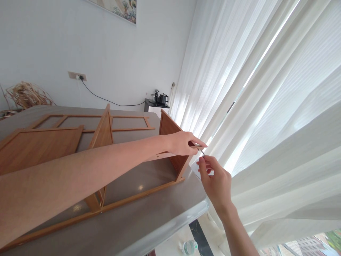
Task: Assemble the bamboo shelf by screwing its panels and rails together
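Observation:
A wooden shelf frame (138, 192) lies on the grey-covered table, with an upright divider panel (102, 129) and an end panel (173, 125). My left hand (182, 143) reaches across to the top of the end panel, fingers closed around the end of a wooden rail (160, 155) there. Just beyond its fingertips, my right hand (215, 177) pinches a thin bent metal hex key (203, 153) between thumb and fingers. The key's tip meets the rail's end near my left fingers. Whether a screw sits there is too small to see.
The table (160, 217) has a rounded front edge with a clear cover. White curtains (266, 106) hang close on the right. A black kettle (163, 99) stands on a small cabinet behind. On the floor below is a plastic bottle (189, 247).

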`<state>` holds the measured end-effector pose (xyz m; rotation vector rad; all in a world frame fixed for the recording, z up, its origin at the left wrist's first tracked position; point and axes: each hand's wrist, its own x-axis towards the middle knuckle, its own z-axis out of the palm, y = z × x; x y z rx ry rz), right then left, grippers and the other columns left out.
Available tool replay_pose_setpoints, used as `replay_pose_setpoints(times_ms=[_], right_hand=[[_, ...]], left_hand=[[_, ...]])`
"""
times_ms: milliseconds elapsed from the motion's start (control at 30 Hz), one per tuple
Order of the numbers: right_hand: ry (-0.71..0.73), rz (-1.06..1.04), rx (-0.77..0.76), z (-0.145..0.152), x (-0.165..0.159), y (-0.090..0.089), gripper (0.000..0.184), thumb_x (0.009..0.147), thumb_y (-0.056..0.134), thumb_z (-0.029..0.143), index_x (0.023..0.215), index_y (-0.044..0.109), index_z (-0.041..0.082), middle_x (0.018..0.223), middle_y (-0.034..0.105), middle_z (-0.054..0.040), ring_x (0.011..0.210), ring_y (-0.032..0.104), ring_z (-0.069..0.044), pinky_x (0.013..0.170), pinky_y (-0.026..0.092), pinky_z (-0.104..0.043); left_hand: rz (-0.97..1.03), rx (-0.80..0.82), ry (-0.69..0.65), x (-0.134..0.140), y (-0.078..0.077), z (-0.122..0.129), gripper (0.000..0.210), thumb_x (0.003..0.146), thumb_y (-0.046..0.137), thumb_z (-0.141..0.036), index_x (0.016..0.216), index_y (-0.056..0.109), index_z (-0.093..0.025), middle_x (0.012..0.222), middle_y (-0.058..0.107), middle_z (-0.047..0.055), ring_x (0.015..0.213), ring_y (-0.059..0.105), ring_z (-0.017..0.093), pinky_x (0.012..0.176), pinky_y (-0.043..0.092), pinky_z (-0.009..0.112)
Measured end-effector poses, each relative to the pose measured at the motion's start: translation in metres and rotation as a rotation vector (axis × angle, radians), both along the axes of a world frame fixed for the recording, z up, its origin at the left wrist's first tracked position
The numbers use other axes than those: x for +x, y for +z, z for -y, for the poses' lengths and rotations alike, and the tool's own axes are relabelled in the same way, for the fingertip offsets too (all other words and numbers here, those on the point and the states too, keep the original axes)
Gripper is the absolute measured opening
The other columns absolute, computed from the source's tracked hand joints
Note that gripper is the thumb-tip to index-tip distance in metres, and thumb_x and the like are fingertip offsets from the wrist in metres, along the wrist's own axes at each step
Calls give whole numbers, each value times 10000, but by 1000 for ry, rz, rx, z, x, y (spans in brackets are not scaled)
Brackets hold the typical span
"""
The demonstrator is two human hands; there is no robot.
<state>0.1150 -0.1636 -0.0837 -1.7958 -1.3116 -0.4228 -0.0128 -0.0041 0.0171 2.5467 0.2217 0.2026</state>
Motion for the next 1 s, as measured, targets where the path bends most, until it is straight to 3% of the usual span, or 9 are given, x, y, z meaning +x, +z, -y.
replay_pose_setpoints(times_ms=[233,567,733,1000], right_hand=[[20,151,-4,-3,7,-2,161,1003,501,362,984,616,250,787,714,46,612,642,-77,526,446,-152],[18,134,-27,1,7,-2,206,1011,477,373,1008,629,234,833,729,11,619,648,-100,533,457,-185],[-2,152,-48,1,8,-2,229,1016,467,388,1009,635,233,762,706,3,611,645,-122,533,444,-205],[-98,447,-49,4,17,-1,161,1016,493,301,1014,635,226,749,667,26,525,507,-97,531,336,-243]], left_hand=[[6,-30,-5,-4,4,3,510,852,540,-276,1353,621,-319,1219,663,-5,956,631,152,778,451,209],[19,-48,43,-5,6,6,534,811,592,-283,1342,628,-310,996,699,18,906,645,178,753,464,235],[22,-67,47,-4,5,6,512,806,595,-280,1315,646,-297,943,693,19,887,641,175,744,463,238],[29,-68,35,-4,5,5,505,801,599,-275,1302,658,-305,958,693,13,856,629,163,722,453,236]])
